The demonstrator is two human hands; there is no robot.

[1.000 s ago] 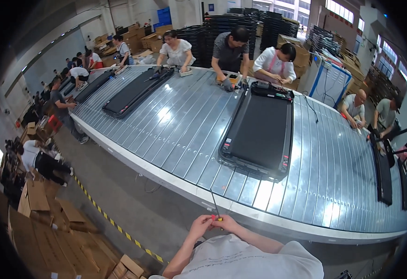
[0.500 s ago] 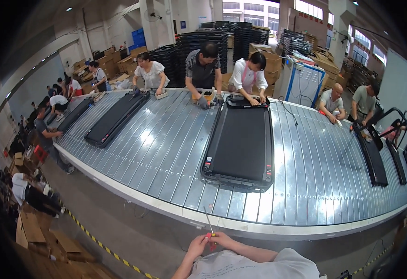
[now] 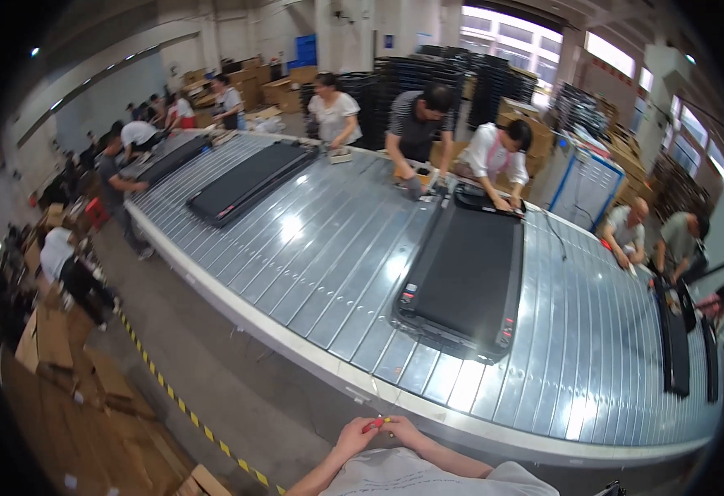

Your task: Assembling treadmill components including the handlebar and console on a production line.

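Observation:
My left hand (image 3: 353, 436) and my right hand (image 3: 404, 430) meet close in front of my chest, fingertips pinched together on a small red and yellow object (image 3: 377, 423). A thin wire rises from it toward the conveyor edge. Straight ahead on the slatted metal conveyor (image 3: 329, 248) lies a flat black treadmill (image 3: 463, 277), well out of reach of both hands.
Several people work along the conveyor's far side and both ends. More black treadmills (image 3: 246, 180) lie on the belt to the left and right (image 3: 674, 347). Cardboard boxes (image 3: 47, 339) stand at the left by a yellow-black floor line (image 3: 181, 407). Stacked black pallets fill the back.
The view has swung so the conveyor and the nearest treadmill sit further right. My hands stay together at my chest, and the thin wire looks shorter.

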